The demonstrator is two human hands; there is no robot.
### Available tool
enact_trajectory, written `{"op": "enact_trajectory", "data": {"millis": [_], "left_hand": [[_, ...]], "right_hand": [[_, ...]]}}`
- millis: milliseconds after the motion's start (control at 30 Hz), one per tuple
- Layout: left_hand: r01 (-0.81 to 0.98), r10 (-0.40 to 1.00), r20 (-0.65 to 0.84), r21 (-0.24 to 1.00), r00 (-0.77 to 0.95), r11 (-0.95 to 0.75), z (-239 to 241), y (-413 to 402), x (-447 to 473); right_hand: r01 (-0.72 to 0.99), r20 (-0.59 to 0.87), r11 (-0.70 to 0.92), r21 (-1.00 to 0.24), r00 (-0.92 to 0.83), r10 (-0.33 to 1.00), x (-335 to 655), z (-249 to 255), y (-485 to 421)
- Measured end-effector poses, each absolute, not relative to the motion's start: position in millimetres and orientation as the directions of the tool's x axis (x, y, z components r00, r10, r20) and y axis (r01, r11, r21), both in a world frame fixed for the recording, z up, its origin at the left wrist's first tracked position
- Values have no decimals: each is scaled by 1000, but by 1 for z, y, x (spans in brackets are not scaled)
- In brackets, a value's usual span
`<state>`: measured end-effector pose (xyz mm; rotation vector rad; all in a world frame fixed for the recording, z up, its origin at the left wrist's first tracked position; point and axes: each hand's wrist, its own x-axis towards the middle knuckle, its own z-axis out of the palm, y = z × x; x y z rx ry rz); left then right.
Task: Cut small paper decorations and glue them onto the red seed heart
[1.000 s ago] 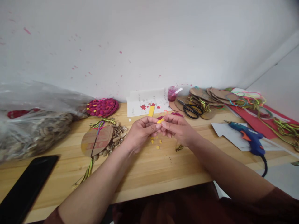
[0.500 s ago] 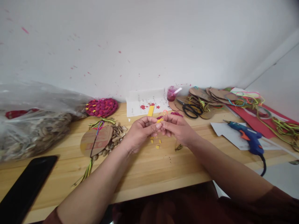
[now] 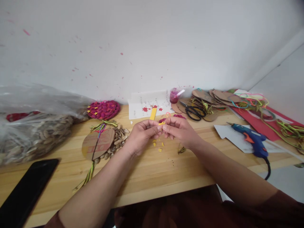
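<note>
Between the fingertips of both hands is a small yellow piece [image 3: 161,123], partly covered, so its full shape cannot be made out. My left hand [image 3: 144,134] pinches it from the left and my right hand [image 3: 178,130] from the right, thumbs close together. Several yellow scraps [image 3: 160,150] lie on the wood just below the fingers. Beyond the left hand a yellow strip [image 3: 153,113] rests partly on a white sheet [image 3: 136,107] with red stars [image 3: 145,109]. Pink-purple pieces behind the fingers are mostly hidden.
At left are a bag of shells [image 3: 40,136], a cardboard disc [image 3: 95,144], a pink disc with yellow stars [image 3: 106,109] and a black phone [image 3: 30,190]. Rightward are a cup [image 3: 174,96], scissors [image 3: 196,113], cardboard discs [image 3: 206,96] and a glue gun [image 3: 254,139].
The fingers have shifted slightly around the yellow piece, and less of it shows now. Everything else stays in place.
</note>
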<state>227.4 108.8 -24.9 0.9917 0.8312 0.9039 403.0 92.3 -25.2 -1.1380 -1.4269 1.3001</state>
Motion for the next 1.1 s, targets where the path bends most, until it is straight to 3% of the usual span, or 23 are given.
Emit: {"op": "enact_trajectory", "data": {"millis": [167,300,400,533,667,1100], "left_hand": [[-254,924,-165,931,344,261,-27,108,228],[-248,924,-162,934,345,257,-30,108,229],[-245,929,-150,939,339,241,-31,108,229],[-245,934,-130,944,334,219,-28,108,230],[-207,941,-127,958,314,198,-26,108,229],[-215,924,-202,936,323,280,-25,110,230]], "right_hand": [[324,332,349,-879,-108,937,398,-27,85],[486,455,454,-747,-125,882,398,-30,81],[431,408,406,-806,-93,908,398,-31,83],[232,193,204,-951,-68,979,398,-29,89],[139,51,62,-988,-83,995,398,-25,93],[6,-8,-7,-1000,-63,998,397,-25,94]]}}
